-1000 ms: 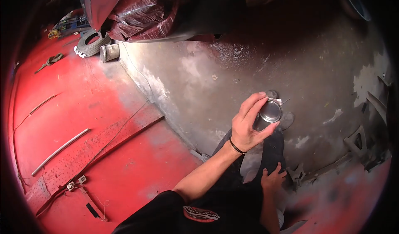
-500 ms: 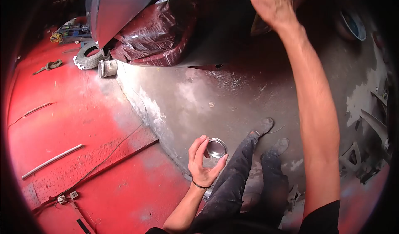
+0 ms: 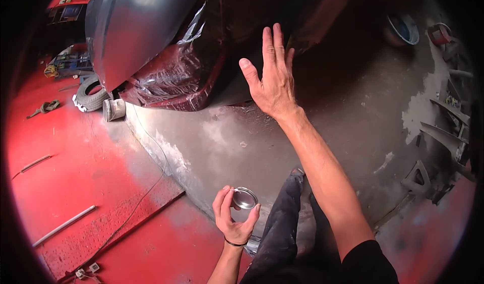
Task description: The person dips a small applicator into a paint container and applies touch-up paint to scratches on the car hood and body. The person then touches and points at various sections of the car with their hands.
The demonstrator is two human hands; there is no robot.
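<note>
My left hand (image 3: 234, 219) grips a round, shiny silver lid-like piece (image 3: 245, 198) by its rim, thumb on one side and fingers on the other. Its middle looks grey, and I cannot tell how deep it is. A dark band circles that wrist. Further out, my right hand (image 3: 274, 82) is stretched flat with its thumb spread, and nothing is in it. Beyond its fingers, in shadow, is the lower part of a vehicle whose dark grey body panel (image 3: 146, 26) stands over crumpled, shiny plastic sheeting (image 3: 171, 77).
At the left are a tyre (image 3: 91, 95), a stained bucket (image 3: 114, 110) and a metal tube (image 3: 64, 226) on the red floor (image 3: 146, 238). A cable crosses the floor's raised edge. At the right stand a blue basin (image 3: 403, 30) and scattered dark parts (image 3: 443, 137).
My right hand has come down and left, into full view, fingers straightened. The view has shifted, so floor objects sit lower and further left. The left hand keeps its hold on the silver piece.
</note>
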